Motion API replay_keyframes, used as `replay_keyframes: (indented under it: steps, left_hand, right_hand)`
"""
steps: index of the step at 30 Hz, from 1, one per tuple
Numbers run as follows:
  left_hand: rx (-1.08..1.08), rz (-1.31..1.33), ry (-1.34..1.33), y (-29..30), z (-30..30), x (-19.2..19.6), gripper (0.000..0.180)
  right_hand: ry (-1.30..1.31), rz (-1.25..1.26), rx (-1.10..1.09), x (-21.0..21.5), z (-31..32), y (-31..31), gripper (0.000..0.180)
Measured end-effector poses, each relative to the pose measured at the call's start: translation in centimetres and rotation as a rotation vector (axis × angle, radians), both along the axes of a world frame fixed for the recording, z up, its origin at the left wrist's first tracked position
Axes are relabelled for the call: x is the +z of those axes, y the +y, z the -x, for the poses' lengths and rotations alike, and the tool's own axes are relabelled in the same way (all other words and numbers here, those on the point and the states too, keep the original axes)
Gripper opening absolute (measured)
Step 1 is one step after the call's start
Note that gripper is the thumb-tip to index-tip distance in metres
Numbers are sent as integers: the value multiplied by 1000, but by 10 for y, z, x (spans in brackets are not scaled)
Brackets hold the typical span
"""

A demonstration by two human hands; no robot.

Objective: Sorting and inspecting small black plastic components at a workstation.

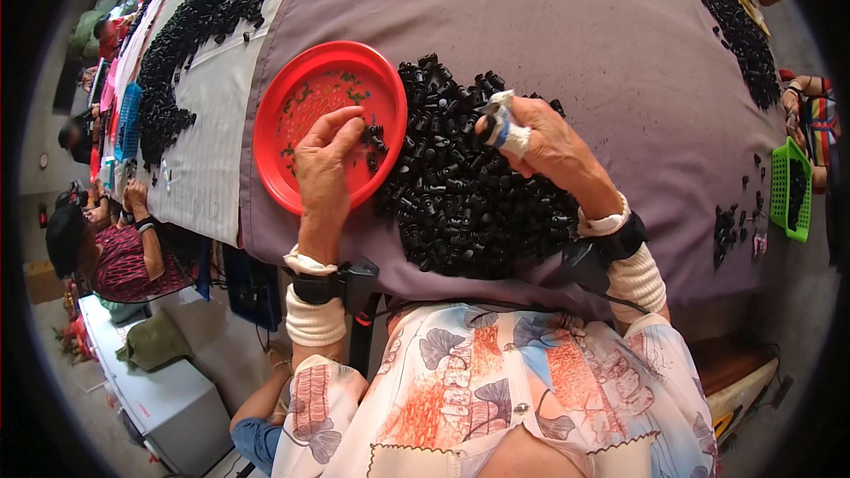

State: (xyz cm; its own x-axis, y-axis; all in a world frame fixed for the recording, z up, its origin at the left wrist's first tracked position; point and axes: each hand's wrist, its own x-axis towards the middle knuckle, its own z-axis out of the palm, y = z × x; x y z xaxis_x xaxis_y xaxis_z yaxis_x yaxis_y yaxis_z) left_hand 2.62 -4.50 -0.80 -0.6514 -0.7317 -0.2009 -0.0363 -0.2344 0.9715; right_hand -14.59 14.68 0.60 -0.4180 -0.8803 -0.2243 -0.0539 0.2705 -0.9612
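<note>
Left hand [326,155] pinching a small black part over red plate [292,137] | right hand [531,137], fingers taped, closing on another above black pile [460,204] on worktop [575,44] | parts likely light, stiff; pinching at sides seeming best

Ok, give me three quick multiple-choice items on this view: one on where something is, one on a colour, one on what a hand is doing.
1. Where is the red plate relative to the big pile of black parts?
A. to its left
B. to its right
C. under the table

2. What colour is the basket at the right edge?
A. blue
B. green
C. white

3. What is the left hand doing?
A. lying flat on the cloth
B. pinching small black parts over the plate
C. holding the basket

Answers: 1 A, the plate borders the pile's left side. 2 B, it is bright green. 3 B, its fingertips meet on dark pieces at the plate's edge.
</note>
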Motion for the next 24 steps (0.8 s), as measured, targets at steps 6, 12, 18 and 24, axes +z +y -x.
replay_keyframes:
  steps: [6,12,18,24]
  left_hand:
    - [-8,419,-138,6,-2,-6,13]
    - [-325,769,-257,50,35,-11,14]
    - [-372,1147,-354,60,62,-25,21]
    - [-428,793,-269,53,57,-16,20]
  right_hand:
    - [-120,40,-97,-6,4,9,24]
    - [-15,-42,-56,-7,3,9,23]
    - [18,-39,-94,-14,7,16,22]
    - [-28,-55,-96,-9,5,13,21]
